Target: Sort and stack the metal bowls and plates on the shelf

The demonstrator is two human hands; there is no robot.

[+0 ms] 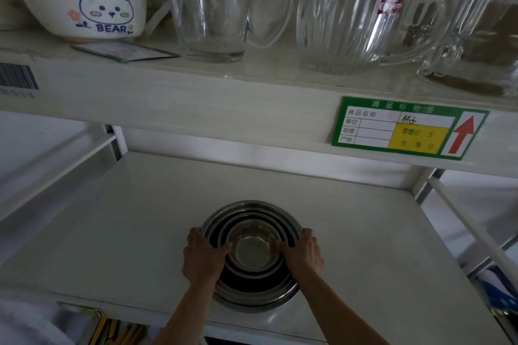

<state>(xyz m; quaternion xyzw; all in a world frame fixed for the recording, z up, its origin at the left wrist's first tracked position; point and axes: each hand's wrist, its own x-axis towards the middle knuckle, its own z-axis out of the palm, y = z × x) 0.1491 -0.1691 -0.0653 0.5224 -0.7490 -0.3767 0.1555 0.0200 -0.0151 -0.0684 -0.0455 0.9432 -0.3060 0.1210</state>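
A nested stack of metal bowls (252, 216) sits on the white lower shelf (126, 232), near its front edge. Several shiny bowls fit one inside another, the smallest at the centre. My left hand (203, 256) grips the stack's left rim, thumb reaching inside. On the opposite rim my right hand (304, 253) holds the stack in the same way, fingers curled over the edge. Both forearms come up from the bottom of the view. No plates are in sight.
The upper shelf (224, 98) overhangs closely, carrying a white bear-print ceramic bowl (95, 11), a glass pitcher (213, 8) and glass mugs (358, 17). A green price tag (406, 129) is stuck on its front lip. Shelf uprights stand left and right.
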